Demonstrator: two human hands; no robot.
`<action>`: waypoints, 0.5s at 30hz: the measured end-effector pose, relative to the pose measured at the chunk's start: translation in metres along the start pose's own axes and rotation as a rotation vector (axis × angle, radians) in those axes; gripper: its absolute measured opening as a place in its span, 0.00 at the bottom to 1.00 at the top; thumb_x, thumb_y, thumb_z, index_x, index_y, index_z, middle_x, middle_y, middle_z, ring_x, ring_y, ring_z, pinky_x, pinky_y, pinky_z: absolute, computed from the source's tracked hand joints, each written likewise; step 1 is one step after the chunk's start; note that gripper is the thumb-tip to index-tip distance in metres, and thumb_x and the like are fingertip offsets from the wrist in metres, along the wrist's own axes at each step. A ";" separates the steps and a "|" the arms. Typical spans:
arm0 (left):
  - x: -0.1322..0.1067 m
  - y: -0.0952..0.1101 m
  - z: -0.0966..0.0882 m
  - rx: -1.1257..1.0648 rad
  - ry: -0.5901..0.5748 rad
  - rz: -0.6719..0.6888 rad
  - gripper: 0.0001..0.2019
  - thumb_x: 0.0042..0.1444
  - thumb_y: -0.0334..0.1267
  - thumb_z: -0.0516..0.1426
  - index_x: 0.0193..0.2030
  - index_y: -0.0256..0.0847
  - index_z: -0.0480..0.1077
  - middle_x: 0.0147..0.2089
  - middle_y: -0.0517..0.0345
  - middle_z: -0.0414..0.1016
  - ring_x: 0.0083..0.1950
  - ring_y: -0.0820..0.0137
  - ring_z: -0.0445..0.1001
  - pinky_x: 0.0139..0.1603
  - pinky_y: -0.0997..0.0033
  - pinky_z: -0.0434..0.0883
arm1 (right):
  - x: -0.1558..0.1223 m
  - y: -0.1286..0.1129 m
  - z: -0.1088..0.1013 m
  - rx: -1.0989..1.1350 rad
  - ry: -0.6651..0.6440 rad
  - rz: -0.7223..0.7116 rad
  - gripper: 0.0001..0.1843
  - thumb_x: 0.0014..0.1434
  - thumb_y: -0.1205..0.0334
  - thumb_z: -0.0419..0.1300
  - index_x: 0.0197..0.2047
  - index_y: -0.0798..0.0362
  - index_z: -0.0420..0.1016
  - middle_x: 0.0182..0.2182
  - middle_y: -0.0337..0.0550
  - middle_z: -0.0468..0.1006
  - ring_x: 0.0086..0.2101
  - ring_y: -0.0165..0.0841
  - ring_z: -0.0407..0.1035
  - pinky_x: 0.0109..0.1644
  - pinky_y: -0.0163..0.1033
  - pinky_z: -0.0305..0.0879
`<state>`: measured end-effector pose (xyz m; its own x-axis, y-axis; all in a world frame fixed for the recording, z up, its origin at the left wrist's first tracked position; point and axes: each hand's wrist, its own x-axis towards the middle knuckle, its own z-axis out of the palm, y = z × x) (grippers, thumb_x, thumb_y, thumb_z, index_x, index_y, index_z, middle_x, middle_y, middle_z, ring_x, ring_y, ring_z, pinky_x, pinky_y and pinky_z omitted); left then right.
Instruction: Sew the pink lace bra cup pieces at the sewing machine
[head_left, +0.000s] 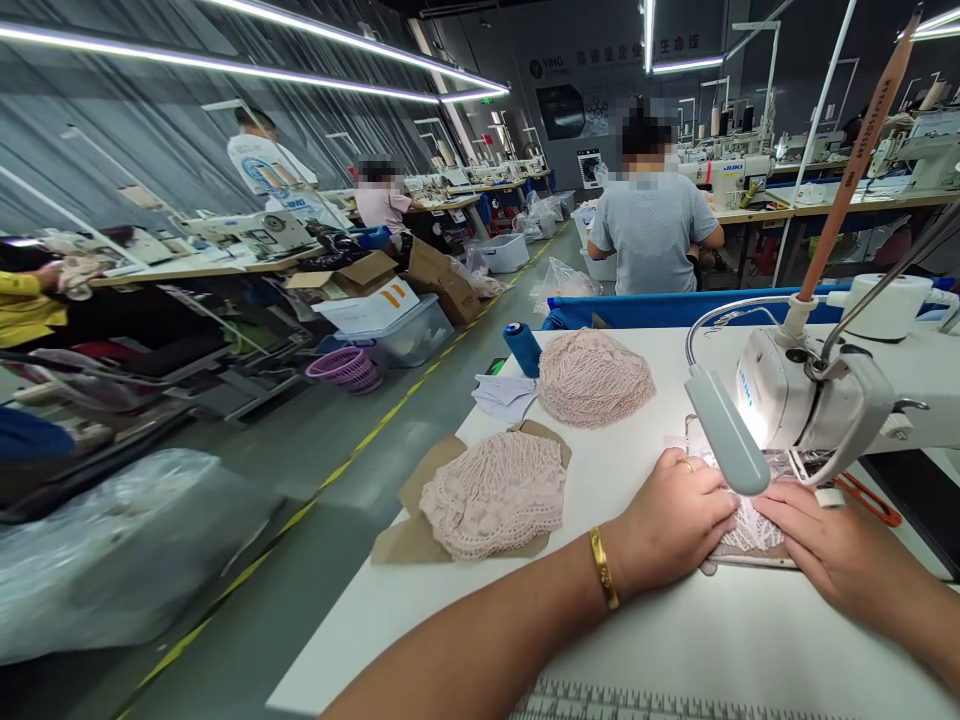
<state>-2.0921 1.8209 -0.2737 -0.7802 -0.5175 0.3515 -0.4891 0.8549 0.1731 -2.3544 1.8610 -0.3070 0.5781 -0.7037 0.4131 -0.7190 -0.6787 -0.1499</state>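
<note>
My left hand [671,520] lies flat, fingers together, pressing on a piece of pink lace [750,528] over a brown paper pattern on the white table [675,640]. My right hand [821,535] presses the same lace from the right, fingers stretched toward the needle area. Both sit under the head of a white sewing machine [825,400], whose grey lamp arm [724,430] hides the fingertips of my left hand. A gold bracelet and a ring are on my left hand.
Two stacks of pink lace pieces [495,492] [594,378] lie on the table, one on brown paper. A blue thread cone [522,348] stands behind. A person in grey [651,230] sits ahead; others work at left. Bags and boxes line the aisle [315,470].
</note>
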 end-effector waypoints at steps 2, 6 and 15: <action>-0.002 0.003 0.000 -0.022 0.002 0.055 0.09 0.72 0.36 0.56 0.48 0.42 0.78 0.51 0.53 0.82 0.50 0.63 0.78 0.54 0.58 0.70 | -0.001 -0.002 -0.002 0.048 -0.004 -0.035 0.23 0.70 0.72 0.50 0.58 0.47 0.80 0.53 0.49 0.83 0.51 0.45 0.76 0.49 0.49 0.78; -0.008 0.009 -0.001 -0.045 -0.025 0.141 0.08 0.71 0.33 0.56 0.46 0.42 0.78 0.52 0.57 0.84 0.47 0.66 0.79 0.53 0.57 0.69 | 0.002 -0.006 -0.009 0.149 -0.057 -0.105 0.21 0.69 0.74 0.51 0.52 0.48 0.82 0.46 0.48 0.83 0.48 0.42 0.76 0.46 0.45 0.77; -0.004 0.001 -0.001 -0.024 -0.042 0.096 0.07 0.70 0.31 0.56 0.44 0.41 0.77 0.50 0.57 0.84 0.48 0.65 0.79 0.54 0.59 0.69 | 0.001 -0.006 -0.001 0.081 0.024 -0.052 0.22 0.70 0.73 0.50 0.56 0.47 0.81 0.50 0.48 0.83 0.49 0.44 0.77 0.46 0.46 0.78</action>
<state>-2.0892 1.8234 -0.2737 -0.8389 -0.4339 0.3287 -0.4023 0.9009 0.1627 -2.3496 1.8645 -0.3052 0.6035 -0.6628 0.4433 -0.6541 -0.7295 -0.2000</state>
